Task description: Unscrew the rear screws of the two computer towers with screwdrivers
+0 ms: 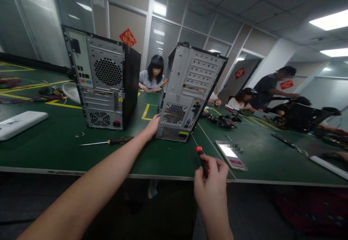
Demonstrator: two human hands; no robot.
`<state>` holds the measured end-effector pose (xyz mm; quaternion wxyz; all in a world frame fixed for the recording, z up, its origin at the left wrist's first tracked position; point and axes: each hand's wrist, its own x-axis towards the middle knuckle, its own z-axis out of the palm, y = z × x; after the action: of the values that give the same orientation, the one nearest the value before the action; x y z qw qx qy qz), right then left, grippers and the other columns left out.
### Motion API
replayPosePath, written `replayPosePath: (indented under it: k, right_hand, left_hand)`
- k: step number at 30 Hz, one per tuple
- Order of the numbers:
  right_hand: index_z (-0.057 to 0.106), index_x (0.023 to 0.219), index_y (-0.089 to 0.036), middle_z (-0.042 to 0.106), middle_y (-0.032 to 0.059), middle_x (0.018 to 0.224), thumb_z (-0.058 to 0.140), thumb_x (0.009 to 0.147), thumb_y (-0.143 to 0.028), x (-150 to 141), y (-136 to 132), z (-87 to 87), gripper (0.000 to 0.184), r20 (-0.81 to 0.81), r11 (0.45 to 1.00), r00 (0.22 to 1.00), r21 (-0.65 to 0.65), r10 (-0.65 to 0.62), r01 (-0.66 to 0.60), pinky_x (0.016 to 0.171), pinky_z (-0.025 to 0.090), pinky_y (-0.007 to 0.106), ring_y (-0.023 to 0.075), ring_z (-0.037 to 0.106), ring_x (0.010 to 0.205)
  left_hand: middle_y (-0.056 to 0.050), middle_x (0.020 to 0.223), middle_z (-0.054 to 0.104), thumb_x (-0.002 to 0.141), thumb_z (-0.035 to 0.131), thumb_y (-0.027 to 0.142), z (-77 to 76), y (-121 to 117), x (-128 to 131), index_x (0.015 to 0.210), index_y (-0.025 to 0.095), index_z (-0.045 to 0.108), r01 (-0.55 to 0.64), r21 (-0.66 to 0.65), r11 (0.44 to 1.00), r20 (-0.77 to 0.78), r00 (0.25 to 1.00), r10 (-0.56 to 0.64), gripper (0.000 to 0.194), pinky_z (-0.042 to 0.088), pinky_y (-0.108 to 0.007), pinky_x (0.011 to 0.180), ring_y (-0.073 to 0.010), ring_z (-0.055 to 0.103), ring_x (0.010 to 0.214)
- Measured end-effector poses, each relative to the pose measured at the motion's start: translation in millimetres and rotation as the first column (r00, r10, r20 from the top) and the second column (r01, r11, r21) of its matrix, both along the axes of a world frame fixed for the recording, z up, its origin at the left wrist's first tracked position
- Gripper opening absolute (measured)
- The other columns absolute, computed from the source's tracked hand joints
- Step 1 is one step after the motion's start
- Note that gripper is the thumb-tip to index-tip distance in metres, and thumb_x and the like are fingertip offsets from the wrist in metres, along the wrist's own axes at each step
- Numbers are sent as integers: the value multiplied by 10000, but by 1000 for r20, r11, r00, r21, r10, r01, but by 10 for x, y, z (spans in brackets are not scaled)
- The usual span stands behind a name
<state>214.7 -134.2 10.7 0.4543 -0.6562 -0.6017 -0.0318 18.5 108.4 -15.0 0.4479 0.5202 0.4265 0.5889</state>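
Observation:
A computer tower [183, 88] stands on the green table with its grey back panel facing me, tilted in view. My left hand [154, 126] holds its lower left edge, and the fingertips are hidden against its side. In my right hand [213, 175] is a red and black screwdriver [199, 152], gripped by its handle. Its thin shaft points up toward the tower's lower right corner; whether the tip touches the case I cannot tell. Left of this stands a second computer tower [104, 84], also back side toward me. A black and yellow screwdriver [115, 141] lies in front of it.
A lit phone [230, 155] lies right of my right hand. Small screws [80, 134] and a white power bank [24, 122] are at left. Bundled cables [223, 118] lie behind the phone. The table's front edge [168, 177] is close. Several people sit or stand across the table.

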Motion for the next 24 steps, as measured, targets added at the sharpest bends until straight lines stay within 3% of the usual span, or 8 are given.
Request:
replayPosePath:
  k: [24]
  right_hand:
    - [589, 1247, -195, 530, 137, 1185, 415, 1024, -418, -25, -31, 71, 360, -24, 1000, 1000, -28, 13, -13, 898, 512, 477, 285, 615, 1041]
  left_hand:
    - [-81, 1431, 631, 909, 516, 549, -31, 27, -24, 1225, 233, 671, 2, -20, 1000, -3, 1000, -2, 474, 415, -454, 1134, -301, 564, 1330]
